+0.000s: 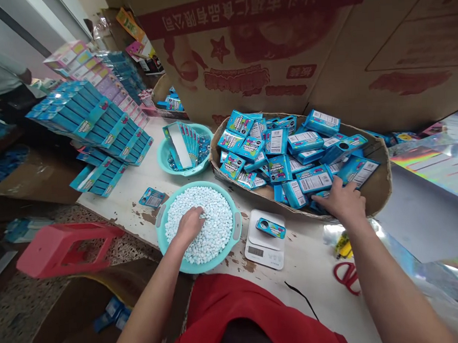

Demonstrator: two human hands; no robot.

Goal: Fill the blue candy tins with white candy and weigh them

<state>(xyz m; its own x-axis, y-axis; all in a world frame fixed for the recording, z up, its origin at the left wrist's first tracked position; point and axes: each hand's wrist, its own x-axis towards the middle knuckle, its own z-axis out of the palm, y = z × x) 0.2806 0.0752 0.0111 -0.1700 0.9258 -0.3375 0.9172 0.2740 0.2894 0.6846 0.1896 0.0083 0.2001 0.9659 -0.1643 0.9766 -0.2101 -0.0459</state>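
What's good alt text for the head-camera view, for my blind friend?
A person's left hand dips into white pellets in a teal basin while the right hand touches blue boxes in a cardboard tray; another box lies on a scale nearby.

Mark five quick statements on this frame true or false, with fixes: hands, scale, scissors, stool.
1. The left hand is at the white pellets in the teal bowl. True.
2. The right hand is on the red scissors. False: it is at the small blue boxes in the cardboard tray.
3. A single blue box lies on the white scale. True.
4. The scissors lie beside the left forearm. False: they lie beside the right forearm.
5. The red stool is left of the pellet bowl in the picture. True.
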